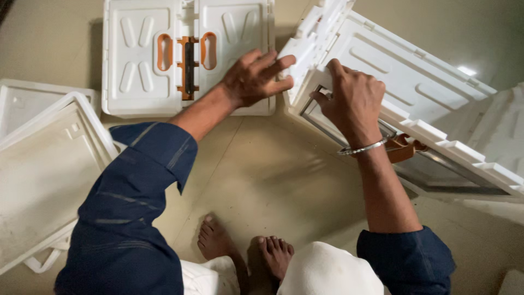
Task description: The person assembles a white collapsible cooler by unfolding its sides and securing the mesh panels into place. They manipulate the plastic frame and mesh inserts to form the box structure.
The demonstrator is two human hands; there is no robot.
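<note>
Person squatted barefoot on the beige floor (pixel 262 180), dark blue sleeves rolled to the elbows, both arms reaching fwd.

Left hand (pixel 255 77) lay w/ fingers spread flat, not closed round anything, fingertips pressed on the near-left corner of the tilted white foam box (pixel 393 65), palm over the right edge of the flat white foam box (pixel 147 54) at far centre.

Right hand (pixel 352 98), steel bangle (pixel 363 148) at the wrist, was curled, fingers hooked over the tilted box's lower rim and gripping it, thumb pointing up along the edge.

Tilted box sat at far right, angled w/ its ribbed lid up and open side facing near; an orange latch (pixel 404 146) showed on the rim just right of the right wrist. Grey inner lining visible under the rim.

Flat box lay closed on the floor, two orange handle slots and a dark hinge strip down its middle.

Near left: a white foam lid (pixel 43 175) leaned tilted, another white piece behind it at far left. Toes sat at near centre, well apart from both boxes.
</note>
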